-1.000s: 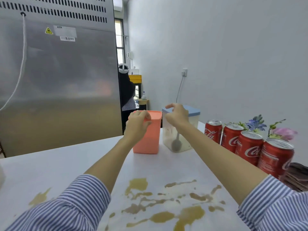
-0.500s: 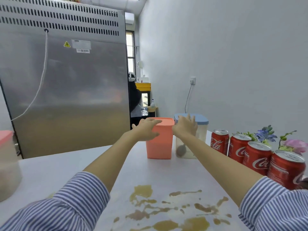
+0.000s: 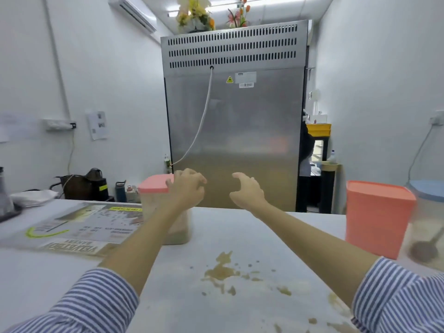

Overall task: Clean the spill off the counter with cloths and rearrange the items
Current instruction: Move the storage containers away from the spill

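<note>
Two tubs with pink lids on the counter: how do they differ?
The left tub has a clear body showing pale contents; the right tub is opaque pink all over. The left hand reaches to the left tub's lid; no hand is near the right tub. Both stand upright with lids on, either side of the spill.

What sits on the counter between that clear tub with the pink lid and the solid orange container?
Nothing stands between the pink-lidded tub and the orange container in the head view: only bare counter, crossed by the person's forearms.

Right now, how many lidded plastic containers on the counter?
3. A clear pink-lidded container behind the left hand; a solid salmon-orange container far right; a clear blue-lidded container beside it, cut off by the frame edge.
</note>
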### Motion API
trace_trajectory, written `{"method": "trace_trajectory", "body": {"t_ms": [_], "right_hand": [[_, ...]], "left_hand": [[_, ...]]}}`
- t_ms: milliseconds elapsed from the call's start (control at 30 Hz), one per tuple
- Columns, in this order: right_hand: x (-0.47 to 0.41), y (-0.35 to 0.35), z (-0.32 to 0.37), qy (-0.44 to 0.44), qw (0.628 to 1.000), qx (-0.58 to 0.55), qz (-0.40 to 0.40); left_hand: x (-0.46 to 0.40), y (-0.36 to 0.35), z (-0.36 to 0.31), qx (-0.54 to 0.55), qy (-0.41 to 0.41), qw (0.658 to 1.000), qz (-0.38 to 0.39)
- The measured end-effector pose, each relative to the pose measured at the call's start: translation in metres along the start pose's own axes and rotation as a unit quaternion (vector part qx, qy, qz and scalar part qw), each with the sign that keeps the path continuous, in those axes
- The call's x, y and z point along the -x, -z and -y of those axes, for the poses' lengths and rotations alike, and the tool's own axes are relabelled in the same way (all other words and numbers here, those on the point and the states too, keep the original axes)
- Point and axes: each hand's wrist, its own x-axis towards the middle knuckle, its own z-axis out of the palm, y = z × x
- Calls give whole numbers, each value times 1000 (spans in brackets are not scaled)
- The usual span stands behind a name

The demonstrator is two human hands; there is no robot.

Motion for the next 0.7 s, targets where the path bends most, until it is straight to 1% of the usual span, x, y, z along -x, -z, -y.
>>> {"method": "trace_trajectory", "body": {"t_ms": [67,133,233,300,333,433,567,633,700], "right_hand": [[-6,-32,16,20,997,-46,53],[-7,-56,33,35,990,-99,98],[-6,-84,52,57,976,-134,160],[-6,-99,59,53,971,-155,175],[-6,-106,61,48,970,-171,167],[-4,-114,62,33,970,-212,117],[-3,-93,48,28,970,-232,70],[-7,-72,33,22,971,-233,38],[-10,-49,18,11,972,-234,0]], "left_hand": [[5,7,37,-8,29,999,-11],[9,11,68,-15,36,999,-12],[15,12,95,2,15,1000,19],[14,11,106,6,-3,1000,28],[12,10,109,21,-14,999,19],[6,9,109,88,-61,993,-41],[-4,1,75,141,-144,974,-101],[-13,-3,49,161,-182,964,-109],[-24,-9,19,157,-206,960,-107]]}}
